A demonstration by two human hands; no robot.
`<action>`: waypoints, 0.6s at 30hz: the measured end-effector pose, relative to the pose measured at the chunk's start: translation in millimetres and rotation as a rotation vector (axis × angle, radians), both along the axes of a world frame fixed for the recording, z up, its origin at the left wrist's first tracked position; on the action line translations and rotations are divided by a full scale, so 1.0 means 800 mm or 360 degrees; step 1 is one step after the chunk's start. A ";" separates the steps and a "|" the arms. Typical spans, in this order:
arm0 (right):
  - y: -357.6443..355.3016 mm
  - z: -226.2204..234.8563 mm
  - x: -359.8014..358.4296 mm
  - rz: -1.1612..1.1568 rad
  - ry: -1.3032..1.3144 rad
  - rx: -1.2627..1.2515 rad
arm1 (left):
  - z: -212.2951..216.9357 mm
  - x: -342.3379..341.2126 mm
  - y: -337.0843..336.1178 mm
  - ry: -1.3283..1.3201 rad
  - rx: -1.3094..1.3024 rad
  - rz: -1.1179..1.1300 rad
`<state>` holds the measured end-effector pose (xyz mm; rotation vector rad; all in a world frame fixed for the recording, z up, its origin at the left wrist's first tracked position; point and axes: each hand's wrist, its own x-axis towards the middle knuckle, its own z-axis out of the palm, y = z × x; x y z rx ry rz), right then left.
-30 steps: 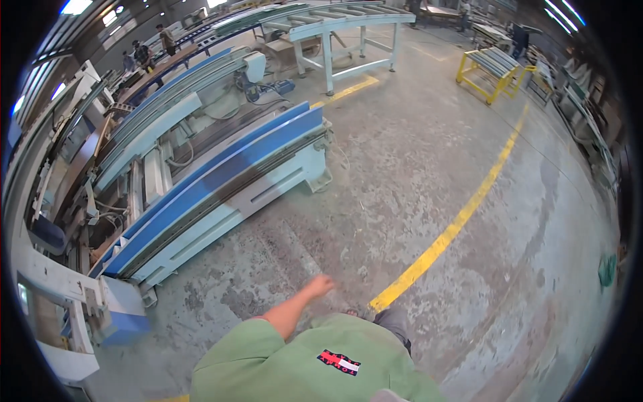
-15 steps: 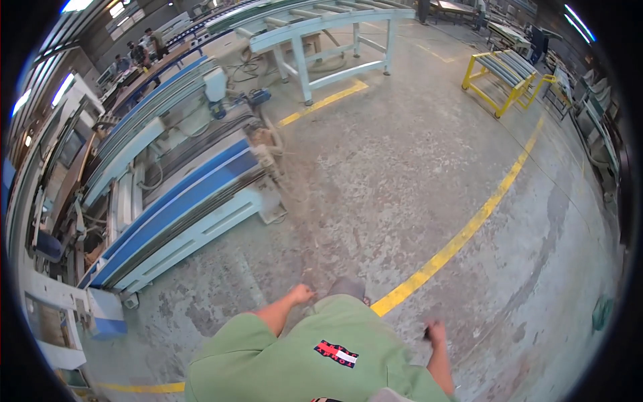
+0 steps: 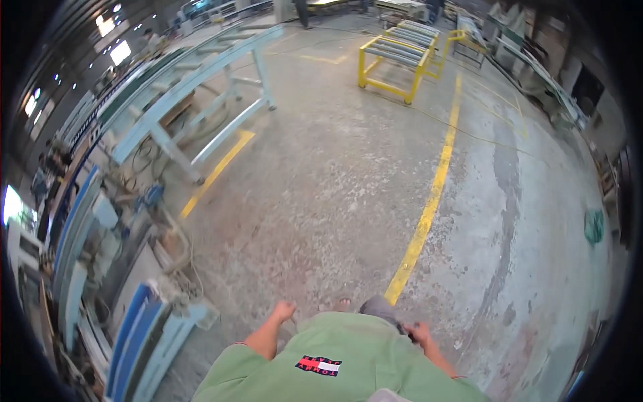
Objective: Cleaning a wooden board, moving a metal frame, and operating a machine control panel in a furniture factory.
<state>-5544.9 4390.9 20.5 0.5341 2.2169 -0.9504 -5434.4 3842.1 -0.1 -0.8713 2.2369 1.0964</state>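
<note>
My left hand (image 3: 284,310) hangs in front of my body on the left, its fingers curled into a loose fist, and nothing shows in it. On the right, my right hand (image 3: 420,332) is closed around a small dark object (image 3: 408,331), mostly hidden by the fingers, so its kind cannot be made out. Both hands are apart from the machines and stand over the concrete floor (image 3: 321,201). Between them is my green shirt (image 3: 335,342), with part of a foot (image 3: 344,303) showing beyond it.
A blue and grey machine (image 3: 144,335) stands close on my left. Beyond it is a light-blue roller table (image 3: 194,94). A yellow roller stand (image 3: 395,60) is farther ahead. A yellow floor line (image 3: 432,208) runs forward, and a green bundle (image 3: 594,226) lies far right.
The view has turned right and moved forward: machine, roller table and yellow stand have shifted left in the picture. My right hand has come nearer my body; the left hand is still closed.
</note>
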 end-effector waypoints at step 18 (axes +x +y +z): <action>-0.023 0.021 -0.854 -0.0092 0.0462 0.0106 | 0.020 -0.806 0.032 0.0013 0.0166 -0.0175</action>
